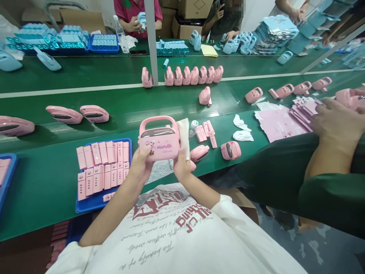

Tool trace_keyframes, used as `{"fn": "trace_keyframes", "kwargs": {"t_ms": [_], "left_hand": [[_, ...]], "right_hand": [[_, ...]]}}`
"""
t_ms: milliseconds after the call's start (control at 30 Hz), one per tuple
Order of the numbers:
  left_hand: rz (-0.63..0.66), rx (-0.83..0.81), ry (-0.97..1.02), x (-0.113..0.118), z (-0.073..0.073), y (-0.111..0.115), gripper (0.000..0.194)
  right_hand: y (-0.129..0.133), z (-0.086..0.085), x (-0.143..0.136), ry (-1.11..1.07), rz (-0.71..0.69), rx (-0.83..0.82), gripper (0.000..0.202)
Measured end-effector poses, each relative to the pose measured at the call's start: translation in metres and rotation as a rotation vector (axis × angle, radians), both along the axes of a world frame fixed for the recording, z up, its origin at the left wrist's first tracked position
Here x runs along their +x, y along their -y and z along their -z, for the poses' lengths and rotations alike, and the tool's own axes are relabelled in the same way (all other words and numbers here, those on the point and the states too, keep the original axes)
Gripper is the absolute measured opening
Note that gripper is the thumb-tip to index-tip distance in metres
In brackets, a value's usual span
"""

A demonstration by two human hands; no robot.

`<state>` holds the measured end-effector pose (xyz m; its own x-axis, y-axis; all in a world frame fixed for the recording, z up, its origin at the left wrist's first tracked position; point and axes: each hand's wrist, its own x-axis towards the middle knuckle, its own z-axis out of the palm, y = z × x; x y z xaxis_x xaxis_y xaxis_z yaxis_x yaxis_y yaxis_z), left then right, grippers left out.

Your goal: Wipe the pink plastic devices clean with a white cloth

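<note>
In front of my chest a pink handled device (159, 144) with a dark curved window is held up, its handle at the top. My left hand (142, 161) has its fingers round the lower left side of the device. At the lower right side is my right hand (181, 164), gripping the device along with a white cloth (184, 137) that stands along the device's right edge. Small pink pieces (205, 133), a clear round container (193, 128) and a pink device (200, 152) lie to the right.
To the left stands a blue tray (94, 205) of pink pieces. Pink devices (194, 75) line the belt (122, 97). A co-worker's hand (336, 118) is at the right near pink cards (281, 121). People handle blue devices across the line.
</note>
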<state>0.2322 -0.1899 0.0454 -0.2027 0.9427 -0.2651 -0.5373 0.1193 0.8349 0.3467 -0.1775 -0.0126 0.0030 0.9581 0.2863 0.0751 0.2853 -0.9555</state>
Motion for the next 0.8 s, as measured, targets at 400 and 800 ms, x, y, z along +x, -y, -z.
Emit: {"fn": "trace_keyframes", "kwargs": {"t_ms": [400,800], "left_hand": [[-0.063,0.247,-0.558,-0.008,0.009,0.017,0.076],[0.202,0.169,-0.715,-0.032,0.017,0.016,0.075]], "right_hand": [[-0.015,-0.037,0.003,-0.842,-0.223,-0.901,0.037],[-0.03,-0.002,0.01,-0.662,-0.13,-0.933,0.029]]}}
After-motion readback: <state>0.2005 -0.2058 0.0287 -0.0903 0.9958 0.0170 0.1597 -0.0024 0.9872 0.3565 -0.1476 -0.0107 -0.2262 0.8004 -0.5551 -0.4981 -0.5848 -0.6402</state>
